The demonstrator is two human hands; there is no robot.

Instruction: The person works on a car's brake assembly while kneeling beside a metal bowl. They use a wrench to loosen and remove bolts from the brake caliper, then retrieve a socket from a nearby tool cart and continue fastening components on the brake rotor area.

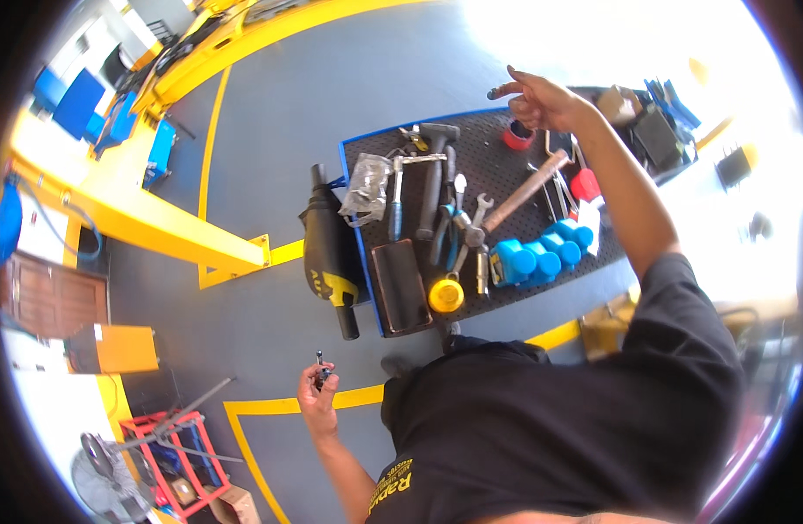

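My left hand [319, 389], low at centre-left, has its fingers wrapped on a small metal tool [323, 369]. My right hand [537, 103] is raised over the far edge of the black perforated tray [497, 148]: thumb and forefinger apart, other fingers curled, a small dark spot or piece at the forefinger tip. Near it is a red-and-black roll [517, 134]. The tray also holds hammers [528, 188], a ratchet [397, 196], wrenches [478, 218], pliers [445, 236], a plastic bag [366, 188], a dark rectangular case [401, 284], a yellow tape measure [446, 295] and several blue cylindrical pieces [541, 253].
A black padded item [327, 249] hangs beside the tray's left edge. A yellow lift post [139, 218] stands left, its base on the grey floor. An orange box [122, 349], red cart [174, 458] and fan [100, 480] are at lower left; dark cases [659, 131] lie upper right.
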